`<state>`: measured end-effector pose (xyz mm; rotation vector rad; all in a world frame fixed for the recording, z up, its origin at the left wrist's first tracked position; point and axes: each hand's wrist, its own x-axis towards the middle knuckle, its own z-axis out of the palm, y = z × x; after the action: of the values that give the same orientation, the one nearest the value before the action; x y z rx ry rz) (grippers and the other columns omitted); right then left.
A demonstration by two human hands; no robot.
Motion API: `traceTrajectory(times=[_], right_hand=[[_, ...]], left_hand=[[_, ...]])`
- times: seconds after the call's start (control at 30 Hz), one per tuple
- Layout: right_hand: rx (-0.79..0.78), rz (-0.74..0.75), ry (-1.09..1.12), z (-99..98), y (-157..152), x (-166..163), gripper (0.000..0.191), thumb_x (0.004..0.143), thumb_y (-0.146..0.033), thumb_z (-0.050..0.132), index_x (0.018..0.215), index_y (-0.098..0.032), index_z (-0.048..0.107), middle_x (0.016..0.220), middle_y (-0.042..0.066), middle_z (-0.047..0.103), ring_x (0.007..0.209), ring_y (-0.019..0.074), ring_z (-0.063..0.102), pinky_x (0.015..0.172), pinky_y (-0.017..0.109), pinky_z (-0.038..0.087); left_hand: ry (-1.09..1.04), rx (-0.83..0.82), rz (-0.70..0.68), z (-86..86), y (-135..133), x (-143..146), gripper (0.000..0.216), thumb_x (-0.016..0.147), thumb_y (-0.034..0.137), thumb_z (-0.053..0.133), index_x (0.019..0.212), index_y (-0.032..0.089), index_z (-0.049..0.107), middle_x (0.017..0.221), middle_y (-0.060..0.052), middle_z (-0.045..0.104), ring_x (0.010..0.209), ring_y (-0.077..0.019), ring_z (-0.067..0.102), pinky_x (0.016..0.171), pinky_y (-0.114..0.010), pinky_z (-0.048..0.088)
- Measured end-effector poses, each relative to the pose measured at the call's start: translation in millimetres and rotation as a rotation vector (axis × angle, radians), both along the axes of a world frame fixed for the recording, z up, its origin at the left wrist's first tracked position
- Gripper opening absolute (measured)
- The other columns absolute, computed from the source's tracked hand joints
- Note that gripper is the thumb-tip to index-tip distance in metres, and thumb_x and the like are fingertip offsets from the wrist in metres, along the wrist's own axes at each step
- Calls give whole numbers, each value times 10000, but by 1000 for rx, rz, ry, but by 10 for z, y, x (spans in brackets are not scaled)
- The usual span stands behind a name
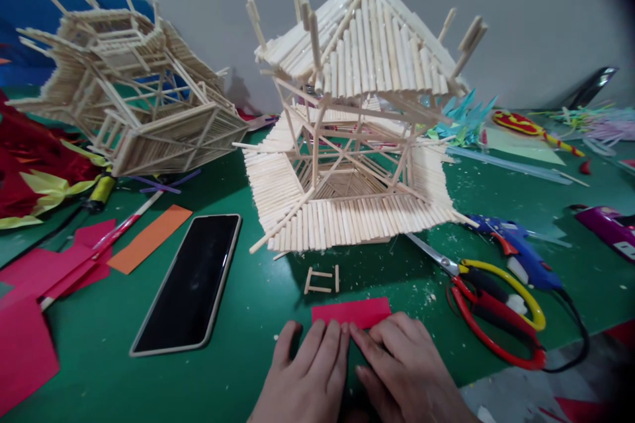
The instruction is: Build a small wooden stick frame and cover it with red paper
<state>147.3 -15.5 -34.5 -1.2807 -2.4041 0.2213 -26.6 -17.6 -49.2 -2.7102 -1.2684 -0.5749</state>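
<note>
A small red paper strip (pixel 351 311) lies flat at the front of the green table. My left hand (pixel 310 367) rests over its near edge, fingers stretched side by side and thumb apart. From the right, my right hand (pixel 404 360) touches the same edge with its fingertips; the index finger is extended and the thumb is off to the side below it. Both index fingertips nearly meet on the paper, and my fingers cover its near part. Just beyond lies a little frame of short wooden sticks (pixel 321 279). Behind that stands a pavilion-like stick model (pixel 342 221) with a peaked roof.
A second stick model (pixel 169 142) leans at the back left. A phone (pixel 191 284), an orange paper strip (pixel 149 238) and red paper pieces (pixel 24 357) lie left. Scissors with red and yellow handles (pixel 496 317) and a blue glue gun (pixel 528 254) with its cable lie right.
</note>
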Motion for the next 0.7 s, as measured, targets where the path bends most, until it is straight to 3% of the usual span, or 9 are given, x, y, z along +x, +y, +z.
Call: traceTrajectory(times=[0.37, 0.6, 0.7], right_hand=[[-102, -8, -43, 33, -21, 22, 298, 794, -316, 411, 1023, -195, 558, 702, 31, 577, 652, 191, 439, 561, 310, 256], [-75, -7, -41, 62, -3, 8, 292, 805, -320, 399, 1018, -196, 556, 709, 27, 580, 649, 185, 439, 555, 303, 245], [-32, -10, -32, 44, 2, -9, 293, 811, -338, 380, 986, -197, 567, 684, 24, 574, 634, 178, 436, 544, 296, 236]], left_hand=[[-119, 65, 38, -54, -35, -125, 392, 766, 468, 401, 863, 188, 657, 860, -47, 695, 870, -207, 524, 920, -384, 166], [-61, -35, 191, 118, -103, -238, 422, 802, 449, 359, 848, 174, 676, 878, -70, 697, 890, -220, 537, 942, -407, 157], [-73, 35, 136, 125, -104, -185, 375, 808, 419, 374, 879, 190, 662, 889, -44, 694, 890, -195, 539, 973, -398, 126]])
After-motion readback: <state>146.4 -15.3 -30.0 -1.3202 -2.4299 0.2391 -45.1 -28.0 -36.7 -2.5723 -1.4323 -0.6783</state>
